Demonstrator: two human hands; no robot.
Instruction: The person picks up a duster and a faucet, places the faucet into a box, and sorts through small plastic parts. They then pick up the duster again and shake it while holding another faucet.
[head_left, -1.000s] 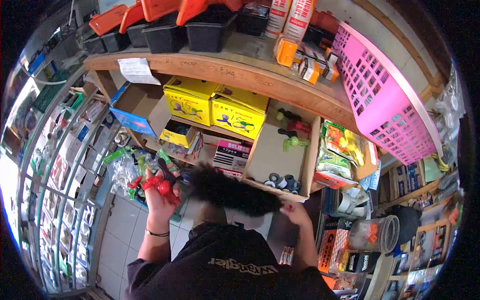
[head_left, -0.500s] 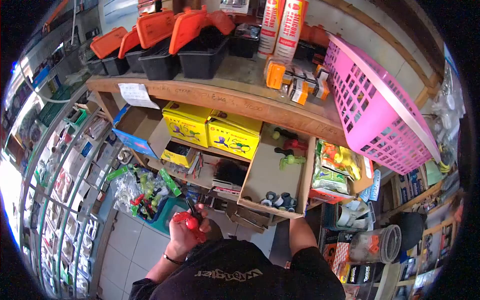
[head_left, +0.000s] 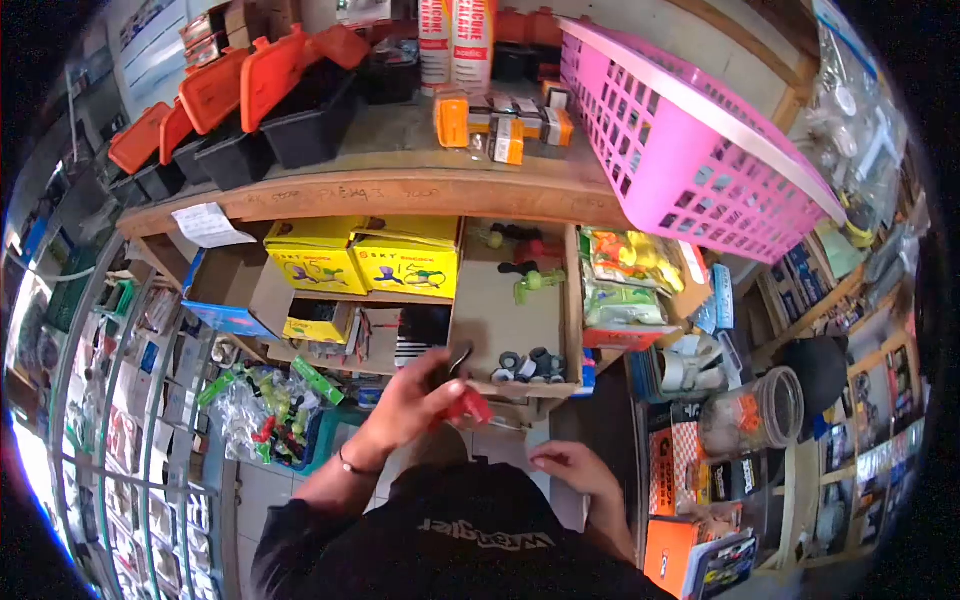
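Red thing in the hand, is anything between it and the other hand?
Nothing visible. The left hand grips the red thing. The right hand is open, lower and to its right, with only an open gap between them.

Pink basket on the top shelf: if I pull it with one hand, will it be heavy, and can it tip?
Probably light: the pink basket has thin open-lattice plastic walls, which may flex. It leans tilted on the wooden shelf, so it could slide or tip. Your left hand grips a red item.
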